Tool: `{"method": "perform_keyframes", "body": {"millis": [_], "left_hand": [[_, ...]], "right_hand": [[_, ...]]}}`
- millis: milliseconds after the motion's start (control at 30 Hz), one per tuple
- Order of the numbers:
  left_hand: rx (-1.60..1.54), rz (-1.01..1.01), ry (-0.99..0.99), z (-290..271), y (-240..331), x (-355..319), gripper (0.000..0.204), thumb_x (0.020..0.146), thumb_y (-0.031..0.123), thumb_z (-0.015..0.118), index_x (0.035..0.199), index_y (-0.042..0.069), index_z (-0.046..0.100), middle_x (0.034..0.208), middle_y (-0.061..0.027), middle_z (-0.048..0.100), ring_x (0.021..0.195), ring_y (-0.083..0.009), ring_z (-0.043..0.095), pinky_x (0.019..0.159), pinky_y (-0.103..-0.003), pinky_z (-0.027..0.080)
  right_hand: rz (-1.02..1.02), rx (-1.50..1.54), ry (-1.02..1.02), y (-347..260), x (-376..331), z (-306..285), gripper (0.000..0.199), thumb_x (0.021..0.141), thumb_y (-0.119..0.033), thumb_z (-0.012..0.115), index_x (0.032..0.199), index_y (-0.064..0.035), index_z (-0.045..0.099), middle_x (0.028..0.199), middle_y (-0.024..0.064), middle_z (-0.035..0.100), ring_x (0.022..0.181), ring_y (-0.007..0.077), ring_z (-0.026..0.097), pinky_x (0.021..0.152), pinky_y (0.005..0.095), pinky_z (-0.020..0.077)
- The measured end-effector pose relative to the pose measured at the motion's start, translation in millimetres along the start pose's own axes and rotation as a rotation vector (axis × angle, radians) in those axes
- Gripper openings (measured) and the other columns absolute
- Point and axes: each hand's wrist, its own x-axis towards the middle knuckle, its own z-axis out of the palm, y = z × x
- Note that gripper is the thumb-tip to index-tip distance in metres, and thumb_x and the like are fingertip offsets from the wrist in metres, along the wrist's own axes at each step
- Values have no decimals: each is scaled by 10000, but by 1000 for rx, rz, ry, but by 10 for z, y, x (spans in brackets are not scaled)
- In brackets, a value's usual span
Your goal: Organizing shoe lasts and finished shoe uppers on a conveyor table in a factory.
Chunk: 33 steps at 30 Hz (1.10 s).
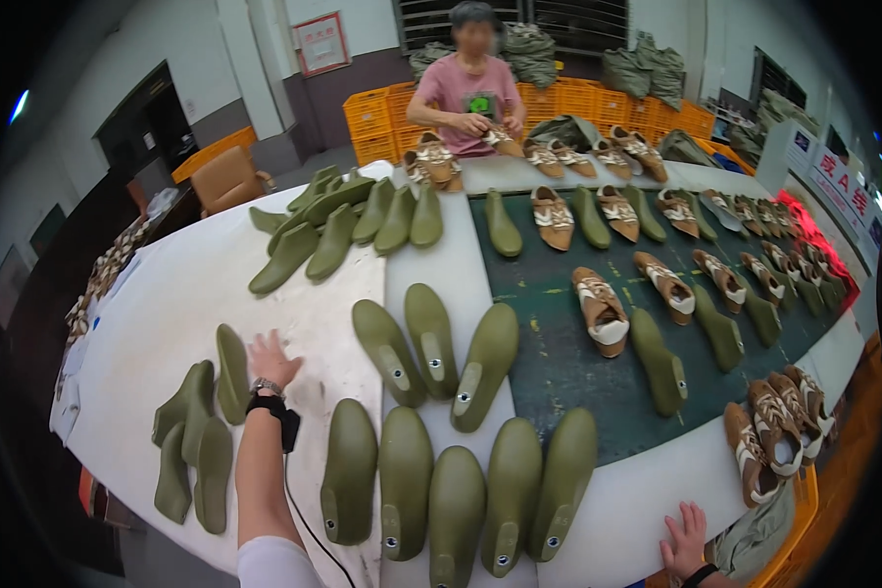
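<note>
Left hand [270, 359]: fingers spread flat on white table [157, 333], just right of an olive-green plastic shoe last [231, 374].
Right hand [685, 542]: fingers spread, resting on table edge.

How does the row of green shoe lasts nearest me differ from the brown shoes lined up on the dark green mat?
The green shoe lasts are bare, smooth, olive forms; the brown shoes are tan with pale laces and light soles. The lasts lie packed side by side on the white table, next to the dark green mat; the shoes are spaced apart on it. The lasts show metal-ringed holes at the heel; the shoes do not. Both are foot-shaped.
</note>
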Motion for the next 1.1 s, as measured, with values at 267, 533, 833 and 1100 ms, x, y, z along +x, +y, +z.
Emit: {"method": "perform_keyframes", "body": {"millis": [267, 533, 833, 1100], "left_hand": [[-468, -354, -293, 737, -1792, 14, 1036, 688, 445, 690, 1436, 1, 127, 1415, -277, 288, 1313, -384, 305, 1077, -407, 286], [-708, -335, -69, 894, -1871, -25, 808, 745, 296, 684, 1416, 71, 292, 1270, -159, 519, 1128, -263, 523, 928, -336, 419], [-257, -41, -102, 390, -952, -483, 902, 622, 352, 705, 1421, 198, 315, 1003, -271, 582, 929, -405, 538, 849, -408, 459], [-584, 284, -154, 225, -106, -396, 737, 718, 306, 704, 1335, 52, 391, 1067, -252, 536, 973, -395, 538, 865, -413, 458]], "right_hand": [[-31, -145, -21, -14, 34, -4, 492, 856, -192, 516, 1328, -77, 440, 1434, 219, 292, 1328, 415, 233, 1090, 517, 178], [-12, -156, -18, -53, 55, -15, 497, 772, -203, 547, 1244, -61, 482, 1398, 223, 331, 1264, 433, 318, 1028, 542, 258], [-15, -52, -17, 49, 26, 33, 478, 744, -212, 524, 1189, -40, 491, 1389, 261, 310, 1277, 475, 257, 1034, 588, 198], [14, -25, 31, -39, 84, 56, 461, 717, -252, 571, 1134, -58, 548, 1355, 231, 366, 1253, 454, 305, 1032, 576, 215]]}}
